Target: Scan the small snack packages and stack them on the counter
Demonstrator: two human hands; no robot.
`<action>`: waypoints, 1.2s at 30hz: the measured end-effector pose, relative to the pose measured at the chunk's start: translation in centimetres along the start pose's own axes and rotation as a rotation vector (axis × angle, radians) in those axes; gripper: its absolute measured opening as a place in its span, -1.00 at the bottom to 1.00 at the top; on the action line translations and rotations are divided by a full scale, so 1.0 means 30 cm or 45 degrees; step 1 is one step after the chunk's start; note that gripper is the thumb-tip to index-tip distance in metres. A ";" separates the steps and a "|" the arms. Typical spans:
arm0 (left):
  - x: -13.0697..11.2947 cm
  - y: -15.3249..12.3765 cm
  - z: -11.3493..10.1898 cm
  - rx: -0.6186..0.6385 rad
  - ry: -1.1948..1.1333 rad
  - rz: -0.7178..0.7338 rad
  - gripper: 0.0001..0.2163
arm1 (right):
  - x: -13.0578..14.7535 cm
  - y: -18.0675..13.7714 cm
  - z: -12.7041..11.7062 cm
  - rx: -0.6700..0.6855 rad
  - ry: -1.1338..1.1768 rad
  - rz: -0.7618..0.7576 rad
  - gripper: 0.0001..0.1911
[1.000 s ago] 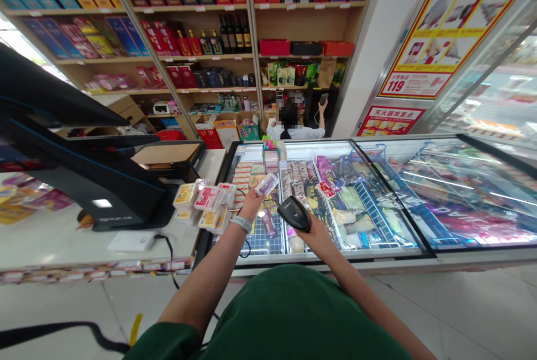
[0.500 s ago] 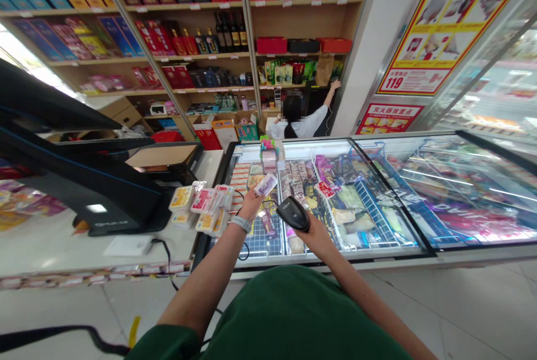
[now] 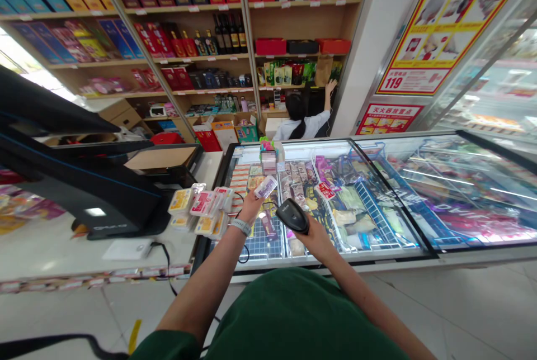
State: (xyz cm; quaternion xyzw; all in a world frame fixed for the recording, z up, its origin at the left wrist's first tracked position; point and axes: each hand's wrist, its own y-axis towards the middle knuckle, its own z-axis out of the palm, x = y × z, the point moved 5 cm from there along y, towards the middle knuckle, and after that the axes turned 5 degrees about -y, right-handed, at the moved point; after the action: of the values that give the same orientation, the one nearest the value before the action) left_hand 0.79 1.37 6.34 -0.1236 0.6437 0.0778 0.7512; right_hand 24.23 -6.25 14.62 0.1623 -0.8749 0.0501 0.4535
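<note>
Over the glass top of the chest freezer [image 3: 268, 262], my left hand [image 3: 250, 207] is closed on a small pack with a white and purple label [image 3: 265, 187], held tilted. Just to its right, my right hand [image 3: 314, 237] wraps round the grip of a black barcode scanner [image 3: 292, 215], whose head points toward the pack. A dark cable runs beneath my left wrist. Left of my left hand, several small plastic packs with yellow and red labels [image 3: 204, 202] are stacked by the counter's end.
A black point-of-sale terminal [image 3: 121, 203] stands on the white counter [image 3: 50, 254] at left. Wrapped frozen goods fill baskets under the glass. Behind the freezer, a person [image 3: 304, 119] reaches toward shelves of boxes and bottles. A white device [image 3: 127, 249] with a cable lies near the counter edge.
My hands, the pack and the scanner have barely moved. The person behind the freezer has shifted slightly to the right, and the reaching hand sits a little further left.
</note>
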 end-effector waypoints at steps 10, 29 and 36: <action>-0.022 -0.010 0.007 0.024 -0.028 0.035 -0.54 | 0.000 0.000 0.007 0.010 0.015 -0.041 -0.63; -0.002 0.008 -0.003 0.031 -0.017 0.045 -0.56 | -0.005 0.005 0.015 0.040 0.017 -0.054 -0.67; -0.004 0.000 -0.010 0.016 -0.015 0.031 -0.61 | -0.016 0.011 0.012 0.000 0.038 -0.042 -0.64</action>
State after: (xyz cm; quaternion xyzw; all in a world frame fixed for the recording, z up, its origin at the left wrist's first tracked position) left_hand 0.48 1.28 6.42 -0.1104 0.6413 0.0837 0.7547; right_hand 24.08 -5.91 14.04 0.1759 -0.8653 0.0450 0.4671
